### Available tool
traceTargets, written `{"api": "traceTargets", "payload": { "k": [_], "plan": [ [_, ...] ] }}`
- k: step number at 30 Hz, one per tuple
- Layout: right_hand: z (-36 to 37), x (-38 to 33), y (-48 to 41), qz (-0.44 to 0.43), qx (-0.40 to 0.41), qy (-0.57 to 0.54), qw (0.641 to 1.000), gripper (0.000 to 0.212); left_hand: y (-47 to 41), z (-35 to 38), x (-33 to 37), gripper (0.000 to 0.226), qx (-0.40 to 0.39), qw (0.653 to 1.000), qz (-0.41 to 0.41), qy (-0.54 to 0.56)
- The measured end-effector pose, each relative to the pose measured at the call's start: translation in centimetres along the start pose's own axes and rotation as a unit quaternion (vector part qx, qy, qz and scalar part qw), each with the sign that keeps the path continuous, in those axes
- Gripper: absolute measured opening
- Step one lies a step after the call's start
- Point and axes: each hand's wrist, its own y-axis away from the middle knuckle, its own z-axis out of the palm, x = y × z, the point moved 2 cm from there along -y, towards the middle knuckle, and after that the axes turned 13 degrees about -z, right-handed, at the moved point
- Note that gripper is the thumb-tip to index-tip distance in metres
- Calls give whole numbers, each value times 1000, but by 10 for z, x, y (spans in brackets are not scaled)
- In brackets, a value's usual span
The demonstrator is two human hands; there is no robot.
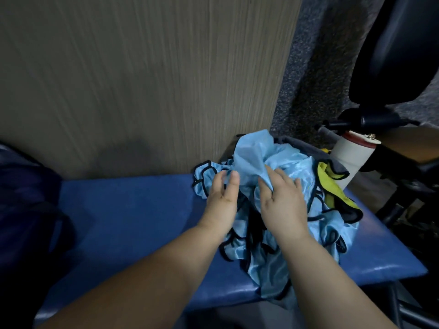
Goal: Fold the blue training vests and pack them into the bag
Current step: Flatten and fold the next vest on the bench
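A crumpled heap of light blue training vests (268, 229) with black trim lies on the right half of a blue padded bench (128, 217). One part of the heap trails over the bench's front edge. A paler blue fabric piece (251, 153) rises from the top of the heap. My left hand (223, 198) rests on the heap's left side with fingers apart, touching the pale fabric. My right hand (282, 200) pinches a fold of that pale fabric between thumb and fingers. A dark bag (26, 210) sits at the far left, in shadow.
A yellow vest (332, 186) with dark trim lies at the heap's right side. Behind it stands a white cylinder (351, 157) with a red top. A wooden panel (142, 79) rises behind the bench. Black chair parts (399, 55) crowd the right.
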Motion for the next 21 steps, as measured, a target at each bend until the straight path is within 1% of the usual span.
{"api": "traceTargets", "payload": {
  "k": [1,2,4,5,8,9,11,12,13,15,16,17,18,19,20,21],
  "plan": [
    [2,-8,0,-11,-8,-29,999,50,3,-4,3,67,-17,999,-14,34],
    [5,-15,2,-17,-18,-55,998,47,4,-8,5,68,-31,997,-30,62],
    [10,-29,6,-39,-45,-104,993,48,2,-18,6,85,-63,989,-66,112],
    [13,-37,9,-66,-61,-122,988,52,3,-23,7,85,-75,982,-84,148],
    [20,-54,18,-102,-138,-182,968,47,9,-38,9,70,-100,962,-128,221],
    [22,-57,21,-110,-165,-204,959,50,11,-43,8,65,-96,958,-141,230],
    [25,-59,29,-136,-190,-215,948,66,13,-52,2,49,-65,963,-149,213],
    [24,-60,31,-143,-180,-201,952,72,14,-57,-2,41,-43,968,-149,196],
    [19,-61,31,-152,-141,-178,962,71,13,-61,-7,34,-22,972,-147,183],
    [8,-59,28,-187,5,-116,975,48,11,-68,-16,27,17,976,-143,165],
    [1,-58,27,-199,77,-78,974,38,13,-71,-19,28,40,977,-141,155],
    [-4,-53,24,-193,126,-36,972,33,14,-73,-21,31,63,978,-139,142],
    [-8,-48,20,-164,145,4,976,34,15,-76,-22,34,82,980,-135,123],
    [-11,-40,17,-110,137,39,984,42,16,-79,-24,36,92,981,-132,105],
    [-12,-31,15,-42,102,68,992,52,16,-82,-25,39,98,983,-128,89],
    [-11,-21,13,25,48,82,995,64,17,-85,-26,41,101,984,-124,77]
  ]
}}
